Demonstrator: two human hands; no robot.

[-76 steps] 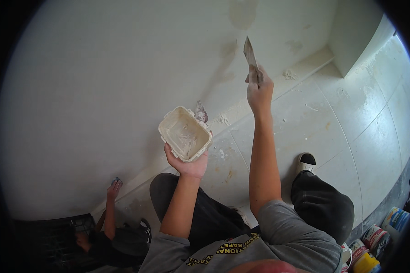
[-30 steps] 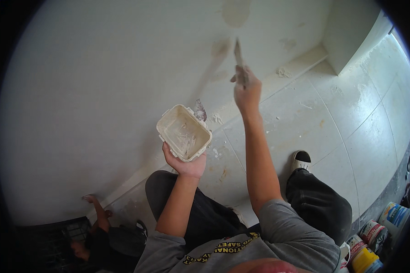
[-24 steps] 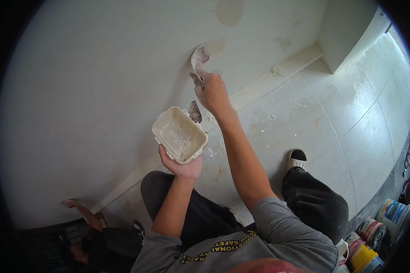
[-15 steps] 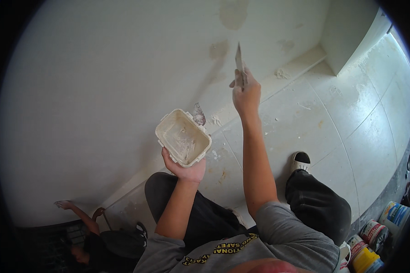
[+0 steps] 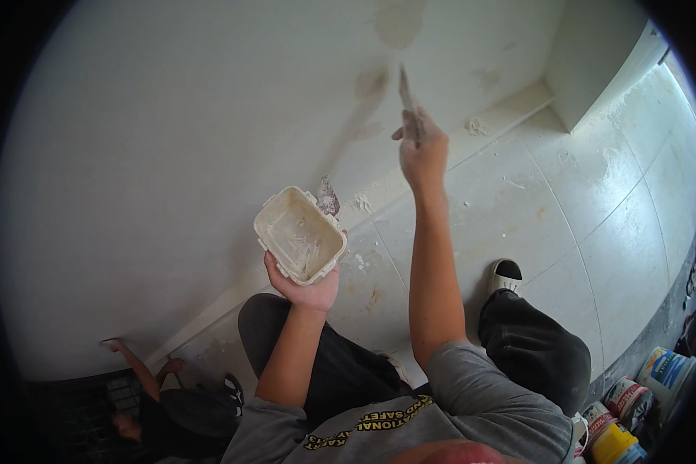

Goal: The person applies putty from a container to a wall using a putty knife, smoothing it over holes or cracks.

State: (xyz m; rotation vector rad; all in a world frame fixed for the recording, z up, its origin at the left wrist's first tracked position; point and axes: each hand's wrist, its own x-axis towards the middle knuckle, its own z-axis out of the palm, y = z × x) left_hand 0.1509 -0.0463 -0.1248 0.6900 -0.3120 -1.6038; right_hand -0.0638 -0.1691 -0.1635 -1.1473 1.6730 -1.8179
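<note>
My left hand (image 5: pixel 305 284) holds up a cream rectangular tub (image 5: pixel 299 235) smeared inside with plaster. A second, plaster-caked blade (image 5: pixel 328 196) sticks out beside the tub's far rim. My right hand (image 5: pixel 421 148) is raised and grips a putty knife (image 5: pixel 406 94), its narrow blade edge-on against the white wall (image 5: pixel 178 139). Beige patches of filler (image 5: pixel 398 19) mark the wall above and left of the blade.
Another person (image 5: pixel 158 394) crouches at the lower left with a hand on the wall. White floor tiles (image 5: pixel 595 224) spattered with plaster stretch right. A wall corner (image 5: pixel 591 62) juts out at upper right. Paint cans and tubs (image 5: pixel 634 402) stand at the lower right.
My right hand swept the knife left along the wall toward the tub, then back up to the right. The tub stayed nearly still. The other person's hand shifted along the wall.
</note>
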